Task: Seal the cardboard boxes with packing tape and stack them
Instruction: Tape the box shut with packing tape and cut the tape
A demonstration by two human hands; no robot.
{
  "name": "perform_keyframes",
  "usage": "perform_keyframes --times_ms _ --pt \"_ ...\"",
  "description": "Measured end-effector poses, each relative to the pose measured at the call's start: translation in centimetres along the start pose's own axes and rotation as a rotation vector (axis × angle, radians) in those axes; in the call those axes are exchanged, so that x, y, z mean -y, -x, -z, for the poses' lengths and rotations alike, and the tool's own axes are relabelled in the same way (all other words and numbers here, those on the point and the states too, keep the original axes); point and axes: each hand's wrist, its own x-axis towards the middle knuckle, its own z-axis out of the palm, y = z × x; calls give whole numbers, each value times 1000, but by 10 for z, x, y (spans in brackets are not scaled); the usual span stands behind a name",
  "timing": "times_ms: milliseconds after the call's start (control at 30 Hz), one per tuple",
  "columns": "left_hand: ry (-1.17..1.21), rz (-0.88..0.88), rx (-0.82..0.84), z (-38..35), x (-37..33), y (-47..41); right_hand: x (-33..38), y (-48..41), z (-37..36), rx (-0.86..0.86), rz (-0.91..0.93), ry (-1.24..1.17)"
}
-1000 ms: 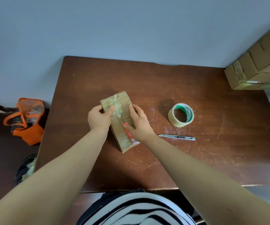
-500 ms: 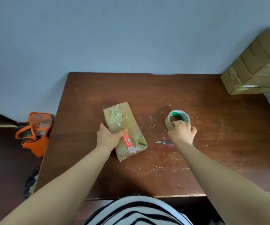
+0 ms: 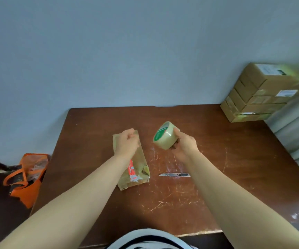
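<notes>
Hands: right hand (image 3: 185, 146) grips tape roll (image 3: 164, 136) aloft, left hand (image 3: 126, 143) curls empty over the box (image 3: 140, 170).

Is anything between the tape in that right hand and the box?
Nothing visible. Only table lies between the tape and the box; the left hand is over its far end, the knife lies aside.

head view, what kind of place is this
Likely a small packing spot in a room or office, not a warehouse: a scratched table against a plain wall, stacked boxes at its far right corner, and tape in the right hand, with a cutter nearby.
</notes>
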Motion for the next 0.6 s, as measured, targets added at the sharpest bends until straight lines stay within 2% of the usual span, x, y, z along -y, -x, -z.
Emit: perform_keyframes --times_ms 67,133,200,267,367,467,600 --pt "-6 -55 102 -8 -12 6 3 6 -5 55 -44 -63" --pt "-194 -255 176 -15 -20 11 7 11 -8 105 -79 -87" --pt "-374 -418 198 -18 -26 13 13 14 -10 145 -98 -86" --pt "-373 -452 196 -18 -31 13 19 18 -13 173 -112 -81" --pt "-64 -258 134 -14 -45 13 25 23 -14 201 -128 -188" --pt "84 -70 152 -8 -50 4 30 23 -10 228 -136 -333" --pt "43 -117 219 -7 -54 4 35 24 -12 233 -162 -402"
